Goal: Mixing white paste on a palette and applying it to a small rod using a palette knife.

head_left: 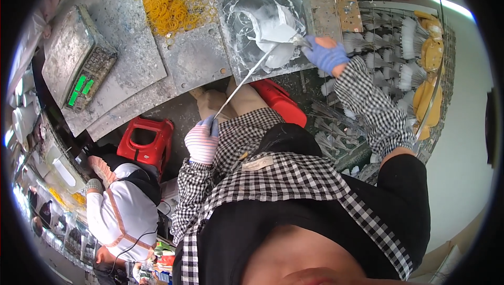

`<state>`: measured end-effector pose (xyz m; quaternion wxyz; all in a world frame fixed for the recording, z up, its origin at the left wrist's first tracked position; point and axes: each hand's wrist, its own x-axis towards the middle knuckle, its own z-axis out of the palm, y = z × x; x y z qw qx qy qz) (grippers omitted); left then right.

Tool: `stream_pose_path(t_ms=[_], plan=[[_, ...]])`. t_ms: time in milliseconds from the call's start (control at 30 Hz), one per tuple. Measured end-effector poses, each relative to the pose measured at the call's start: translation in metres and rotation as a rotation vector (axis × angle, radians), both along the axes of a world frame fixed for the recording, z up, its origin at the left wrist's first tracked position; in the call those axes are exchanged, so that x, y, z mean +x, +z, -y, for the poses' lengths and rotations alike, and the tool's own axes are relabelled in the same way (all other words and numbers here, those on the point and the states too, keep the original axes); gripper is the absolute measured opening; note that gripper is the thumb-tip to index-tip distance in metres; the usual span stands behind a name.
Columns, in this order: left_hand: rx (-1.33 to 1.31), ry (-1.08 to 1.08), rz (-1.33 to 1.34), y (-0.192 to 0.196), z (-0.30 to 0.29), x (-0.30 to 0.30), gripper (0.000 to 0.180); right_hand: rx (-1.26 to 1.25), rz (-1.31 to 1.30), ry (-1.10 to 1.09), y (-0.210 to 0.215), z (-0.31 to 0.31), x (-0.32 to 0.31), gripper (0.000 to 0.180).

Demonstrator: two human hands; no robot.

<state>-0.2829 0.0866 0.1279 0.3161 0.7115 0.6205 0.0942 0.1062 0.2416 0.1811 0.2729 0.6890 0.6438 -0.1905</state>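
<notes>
My left hand (202, 140), in a pink striped glove with blue fingertips, grips the lower end of a long thin white stick (247, 77) near my lap. My right hand (325, 54), in a blue glove, holds the stick's upper end, where it meets a heap of white paste (275, 35). The paste lies smeared on a square grey plate (236, 7) on the workbench. Both of my forearms wear black-and-white checked sleeves, and a checked apron covers my front.
A pile of yellow rubber bands (170, 7) lies on the spattered bench beside cardboard. A weighing scale (79, 59) sits at the left. A wire rack of white-tipped pieces (388, 49) stands at the right. A red stool (147, 140) and another person in white (123, 211) are lower left.
</notes>
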Motion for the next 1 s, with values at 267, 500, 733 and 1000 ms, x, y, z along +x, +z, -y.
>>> stream_pose_path(t_ms=[267,500,733,1000], plan=[[0.053,0.036,0.044,0.014,-0.004,-0.010,0.017,0.187,0.042,-0.017,-0.028,0.112,0.067,0.036],[0.046,0.132,0.164,0.005,-0.009,0.018,0.015,0.247,-0.127,-0.097,-0.069,0.086,0.040,0.043],[-0.009,0.259,0.270,-0.005,-0.004,0.028,0.018,0.152,-0.125,-0.220,-0.064,0.176,0.035,0.047],[-0.125,0.398,0.409,-0.009,0.010,0.058,0.022,0.377,-0.255,-0.357,-0.095,0.103,0.010,0.037]])
